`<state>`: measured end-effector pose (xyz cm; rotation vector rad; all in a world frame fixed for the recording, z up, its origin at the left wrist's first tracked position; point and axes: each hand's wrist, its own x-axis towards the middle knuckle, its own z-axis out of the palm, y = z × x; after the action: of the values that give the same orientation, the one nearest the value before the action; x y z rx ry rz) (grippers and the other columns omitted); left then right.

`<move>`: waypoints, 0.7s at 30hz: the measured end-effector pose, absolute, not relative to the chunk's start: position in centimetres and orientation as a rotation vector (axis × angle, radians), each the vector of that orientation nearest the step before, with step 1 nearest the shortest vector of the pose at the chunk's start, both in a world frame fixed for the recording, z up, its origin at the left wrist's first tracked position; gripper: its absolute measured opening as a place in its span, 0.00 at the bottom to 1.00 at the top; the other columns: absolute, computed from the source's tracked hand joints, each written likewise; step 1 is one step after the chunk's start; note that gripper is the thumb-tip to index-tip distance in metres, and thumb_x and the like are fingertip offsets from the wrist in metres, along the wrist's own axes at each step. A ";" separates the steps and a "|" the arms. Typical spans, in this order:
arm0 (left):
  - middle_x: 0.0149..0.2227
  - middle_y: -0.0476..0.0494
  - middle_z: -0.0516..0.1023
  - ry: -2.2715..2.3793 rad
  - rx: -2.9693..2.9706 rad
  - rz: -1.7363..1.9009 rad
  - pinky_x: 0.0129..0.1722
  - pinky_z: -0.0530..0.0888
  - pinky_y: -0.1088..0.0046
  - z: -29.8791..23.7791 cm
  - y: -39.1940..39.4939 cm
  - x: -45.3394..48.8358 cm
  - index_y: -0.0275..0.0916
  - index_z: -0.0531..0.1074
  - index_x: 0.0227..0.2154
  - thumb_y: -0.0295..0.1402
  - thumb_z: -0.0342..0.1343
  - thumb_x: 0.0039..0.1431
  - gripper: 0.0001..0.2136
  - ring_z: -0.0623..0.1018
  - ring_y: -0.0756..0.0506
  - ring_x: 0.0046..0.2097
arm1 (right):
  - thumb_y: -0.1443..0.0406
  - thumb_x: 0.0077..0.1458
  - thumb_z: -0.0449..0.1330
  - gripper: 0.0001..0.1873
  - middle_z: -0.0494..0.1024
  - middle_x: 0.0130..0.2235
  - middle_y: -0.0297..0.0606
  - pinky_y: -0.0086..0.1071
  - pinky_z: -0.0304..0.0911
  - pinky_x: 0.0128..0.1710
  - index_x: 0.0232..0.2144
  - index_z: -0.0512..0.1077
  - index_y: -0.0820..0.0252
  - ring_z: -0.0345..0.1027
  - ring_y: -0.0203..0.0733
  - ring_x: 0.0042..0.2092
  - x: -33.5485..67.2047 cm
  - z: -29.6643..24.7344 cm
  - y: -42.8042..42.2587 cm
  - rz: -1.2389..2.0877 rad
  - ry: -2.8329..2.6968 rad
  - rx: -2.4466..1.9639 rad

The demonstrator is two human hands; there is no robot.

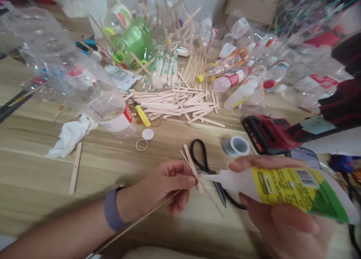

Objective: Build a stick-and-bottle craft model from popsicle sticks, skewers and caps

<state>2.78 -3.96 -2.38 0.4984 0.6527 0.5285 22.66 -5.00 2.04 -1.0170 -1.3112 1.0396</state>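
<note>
Scissors (221, 195) crowd the tabletop (101, 168) just right of the left hand (169, 182), which pinches crossed wooden sticks (190, 159) between thumb and fingers. The right hand (284, 219), a spool (236, 146) beyond it, curls around a glue bottle (284, 189), nozzle (214, 177) at the sticks.

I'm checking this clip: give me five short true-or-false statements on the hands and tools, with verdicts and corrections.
1. The right hand grips the squeeze bottle. True.
2. The left wrist is bare. False: it wears a band.
3. The squeeze bottle's nozzle points towards the left hand, which pinches a thin stick. True.
4. The left hand holds the scissors. False: the scissors lie on the table.
5. The yellow-handled tool lies right of the roll. False: the yellow-handled tool is left of the roll.
</note>
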 end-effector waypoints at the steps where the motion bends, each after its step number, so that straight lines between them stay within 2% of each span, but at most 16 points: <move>1: 0.15 0.54 0.71 0.649 0.500 0.523 0.13 0.64 0.83 -2.4 -4.0 2.8 0.37 0.68 0.30 0.41 0.63 0.51 0.13 0.66 0.55 0.14 | 0.46 0.47 0.65 0.23 0.78 0.37 0.39 0.27 0.65 0.17 0.42 0.72 0.50 0.68 0.37 0.26 22.6 2.0 -5.1 1.022 -1.324 -1.030; 4: 0.15 0.54 0.72 0.650 0.509 0.508 0.13 0.64 0.83 -2.5 -4.0 2.8 0.38 0.68 0.30 0.41 0.62 0.52 0.13 0.67 0.54 0.14 | 0.47 0.49 0.64 0.21 0.78 0.37 0.39 0.29 0.67 0.20 0.42 0.72 0.50 0.71 0.41 0.31 22.3 2.1 -5.1 0.944 -1.392 -1.057; 6: 0.15 0.54 0.72 0.646 0.512 0.501 0.14 0.64 0.83 -2.5 -4.1 2.8 0.38 0.67 0.30 0.40 0.62 0.52 0.12 0.68 0.54 0.14 | 0.49 0.51 0.64 0.19 0.77 0.36 0.39 0.32 0.70 0.26 0.41 0.71 0.50 0.72 0.44 0.35 22.0 2.5 -5.2 0.897 -1.432 -1.084; 11: 0.16 0.55 0.72 0.636 0.506 0.490 0.14 0.64 0.83 -2.4 -4.0 2.8 0.38 0.67 0.30 0.40 0.62 0.52 0.12 0.68 0.55 0.14 | 0.48 0.50 0.64 0.18 0.76 0.35 0.38 0.40 0.70 0.37 0.37 0.71 0.50 0.71 0.47 0.37 20.9 3.5 -5.5 0.873 -1.383 -1.197; 16: 0.16 0.55 0.73 0.639 0.511 0.486 0.14 0.65 0.83 -2.4 -4.0 2.9 0.38 0.67 0.30 0.40 0.61 0.52 0.12 0.67 0.55 0.14 | 0.47 0.49 0.64 0.19 0.76 0.35 0.39 0.46 0.70 0.40 0.37 0.71 0.49 0.71 0.51 0.38 20.5 3.9 -5.8 0.928 -1.352 -1.200; 21: 0.16 0.55 0.73 0.632 0.523 0.487 0.13 0.64 0.84 -2.2 -4.0 3.0 0.38 0.66 0.29 0.38 0.60 0.53 0.11 0.68 0.55 0.14 | 0.49 0.49 0.64 0.17 0.76 0.36 0.40 0.49 0.70 0.42 0.38 0.71 0.49 0.71 0.51 0.38 20.2 3.8 -6.1 0.922 -1.339 -1.211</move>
<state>2.96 -4.03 -2.24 0.5228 0.6319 0.4866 20.25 -6.12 3.81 -1.2111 -1.3394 0.9224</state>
